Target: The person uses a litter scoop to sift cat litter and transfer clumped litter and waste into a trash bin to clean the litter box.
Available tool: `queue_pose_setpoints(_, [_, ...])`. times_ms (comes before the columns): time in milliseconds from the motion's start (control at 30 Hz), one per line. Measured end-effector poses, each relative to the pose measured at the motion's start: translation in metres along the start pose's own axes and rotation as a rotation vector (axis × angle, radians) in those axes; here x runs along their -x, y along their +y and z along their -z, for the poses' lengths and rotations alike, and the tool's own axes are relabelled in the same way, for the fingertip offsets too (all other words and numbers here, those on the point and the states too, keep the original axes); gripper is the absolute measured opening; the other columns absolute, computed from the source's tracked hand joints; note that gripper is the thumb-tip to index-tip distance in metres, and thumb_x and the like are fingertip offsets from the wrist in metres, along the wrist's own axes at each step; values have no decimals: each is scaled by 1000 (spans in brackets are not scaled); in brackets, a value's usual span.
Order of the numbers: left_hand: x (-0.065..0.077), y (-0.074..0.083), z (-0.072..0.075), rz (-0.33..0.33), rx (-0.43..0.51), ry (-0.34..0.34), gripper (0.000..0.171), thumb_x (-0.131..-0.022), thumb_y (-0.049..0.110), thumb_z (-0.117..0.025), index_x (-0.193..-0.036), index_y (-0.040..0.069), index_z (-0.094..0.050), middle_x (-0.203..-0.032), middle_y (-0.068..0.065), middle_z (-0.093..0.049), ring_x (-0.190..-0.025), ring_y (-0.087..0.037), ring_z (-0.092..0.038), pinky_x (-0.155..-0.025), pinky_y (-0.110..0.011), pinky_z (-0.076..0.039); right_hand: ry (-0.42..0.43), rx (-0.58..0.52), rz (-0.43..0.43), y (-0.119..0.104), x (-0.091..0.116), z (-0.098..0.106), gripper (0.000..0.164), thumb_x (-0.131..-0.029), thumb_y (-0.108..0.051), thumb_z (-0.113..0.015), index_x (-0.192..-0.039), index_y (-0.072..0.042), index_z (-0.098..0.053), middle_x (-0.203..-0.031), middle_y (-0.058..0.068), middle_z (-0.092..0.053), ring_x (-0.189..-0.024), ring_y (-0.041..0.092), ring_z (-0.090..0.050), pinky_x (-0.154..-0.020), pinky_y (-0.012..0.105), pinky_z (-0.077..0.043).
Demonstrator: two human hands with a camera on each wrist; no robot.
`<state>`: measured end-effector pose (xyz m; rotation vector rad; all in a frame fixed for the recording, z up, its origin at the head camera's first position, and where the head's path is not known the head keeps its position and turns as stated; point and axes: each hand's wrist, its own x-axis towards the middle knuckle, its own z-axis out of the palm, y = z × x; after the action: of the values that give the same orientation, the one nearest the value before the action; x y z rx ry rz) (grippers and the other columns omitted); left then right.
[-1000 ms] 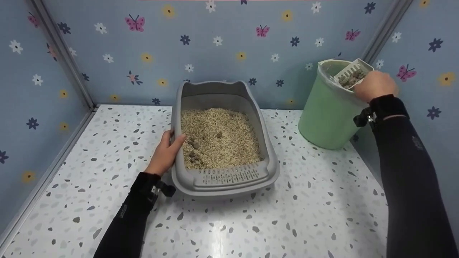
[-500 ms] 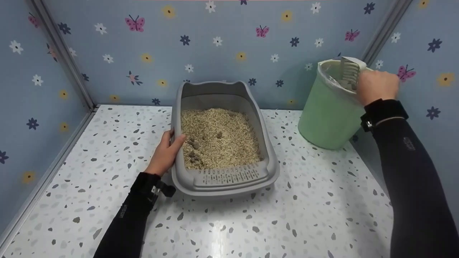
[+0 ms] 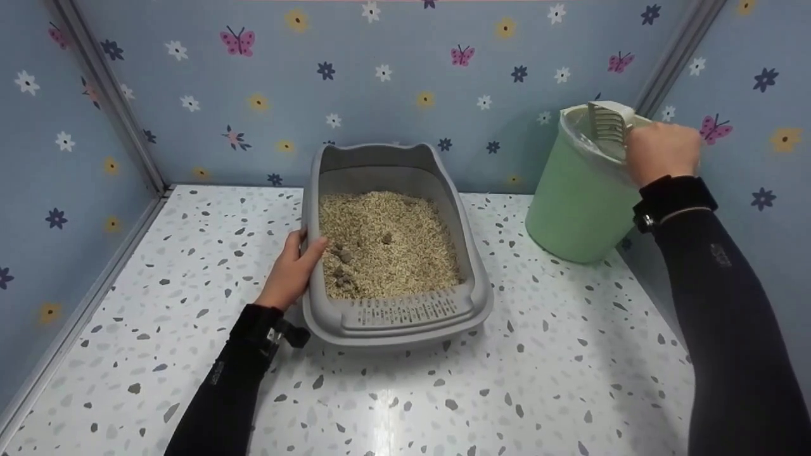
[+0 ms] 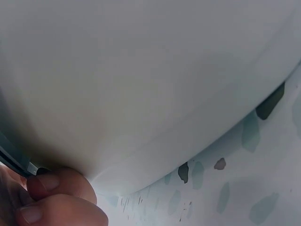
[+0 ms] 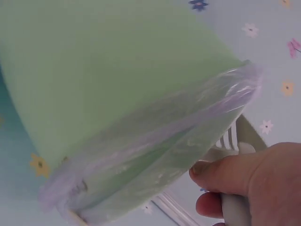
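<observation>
A grey litter box (image 3: 481, 297) stands on the floor, partly filled with tan pellet litter (image 3: 399, 234) that has several dark clumps (image 3: 342, 278) on its left side. My left hand (image 3: 291, 269) grips the box's left rim, thumb over the edge; in the left wrist view its curled fingers (image 4: 66, 207) lie against the outer wall. With my right hand (image 3: 662, 152) I hold a slotted litter scoop (image 3: 609, 123) by its handle, its blade turned steeply over the mouth of a green bin (image 3: 576, 202). The right wrist view shows the handle (image 5: 235, 209) in my grasp.
A clear plastic bag (image 5: 188, 127) lines the bin and folds over its rim. Flowered blue wall panels (image 3: 393, 101) enclose the back and both sides. The floor (image 3: 557, 380) is white with grey specks.
My right hand has turned the scoop from nearly level to steeply tipped over the bin. The clumps visible in it earlier no longer show. My left hand and the box stay put.
</observation>
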<state>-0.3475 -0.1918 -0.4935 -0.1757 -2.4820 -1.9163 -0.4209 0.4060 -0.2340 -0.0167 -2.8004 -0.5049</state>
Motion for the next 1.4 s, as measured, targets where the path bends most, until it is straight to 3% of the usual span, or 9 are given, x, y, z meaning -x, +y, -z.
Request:
queue_pose_setpoints(267, [0, 2, 2, 2, 9, 5, 91, -110, 72, -52, -177, 16, -25, -165, -25, -43, -138, -40, -51, -117, -56, -40, -6, -199, -124, 3, 2, 7, 26, -95, 1, -52, -70, -7, -47, -68, 15, -51, -63, 36, -50, -49, 49, -41])
queue_pose_setpoints(433, [2, 0, 4, -1, 12, -5, 91, -111, 70, -52, -178, 16, -22, -173, -23, -36, -148, -42, -47, -122, -59, -38, 87, -285, -124, -18, 8, 25, 27, -102, -11, -53, -77, -3, -49, -70, 16, -50, -63, 37, -49, -50, 49, -37])
queue_pose_setpoints(567, [4, 0, 7, -4, 9, -19, 89, -114, 66, -50, -179, 16, -16, -181, -21, -25, -159, -42, -38, -127, -62, -33, 256, -331, -35, -58, 19, 41, 26, -106, -14, -56, -85, 1, -58, -74, 18, -55, -65, 38, -51, -50, 48, -33])
queue_pose_setpoints(700, [3, 0, 8, -3, 9, -11, 88, -114, 64, -50, -179, 16, -16, -179, -23, -29, -156, -43, -41, -126, -61, -34, 367, -374, 87, -110, 34, 54, 22, -107, -14, -63, -97, 4, -70, -78, 20, -65, -64, 39, -57, -51, 50, -38])
queue_pose_setpoints(767, [2, 0, 8, -3, 9, -4, 88, -114, 64, -51, -179, 15, -18, -177, -24, -32, -153, -42, -44, -125, -59, -35, 374, -397, 160, -137, 40, 58, 19, -107, -15, -68, -105, 3, -75, -84, 21, -72, -65, 39, -62, -52, 51, -45])
queue_pose_setpoints(900, [1, -1, 5, 2, 6, 12, 90, -112, 68, -53, -178, 14, -22, -173, -24, -37, -149, -41, -47, -123, -57, -37, 288, -402, 290, -187, 48, 56, 23, -105, -19, -79, -119, 0, -79, -97, 20, -80, -69, 35, -71, -55, 50, -57])
queue_pose_setpoints(1167, [-1, 0, 1, 0, -17, 15, 94, -110, 72, -53, -177, 14, -23, -177, -22, -32, -156, -42, -42, -127, -60, -35, 114, -236, 432, -261, 44, 25, 16, -107, -8, -66, -118, 0, -76, -92, 16, -74, -78, 33, -69, -64, 50, -61])
queue_pose_setpoints(1267, [-1, 0, 1, 1, -17, 14, 94, -109, 73, -53, -177, 15, -24, -177, -21, -33, -156, -41, -42, -127, -59, -35, 125, -45, 447, -284, 39, 9, 22, -111, -8, -57, -122, 4, -72, -91, 15, -70, -79, 29, -64, -64, 44, -61])
queue_pose_setpoints(1400, [1, 0, 1, 1, 0, -4, 93, -111, 72, -52, -178, 16, -22, -177, -22, -33, -154, -41, -44, -125, -60, -36, 197, 211, 492, -316, 33, -15, 27, -114, -10, -48, -99, 0, -68, -83, 7, -60, -73, 21, -52, -61, 33, -56])
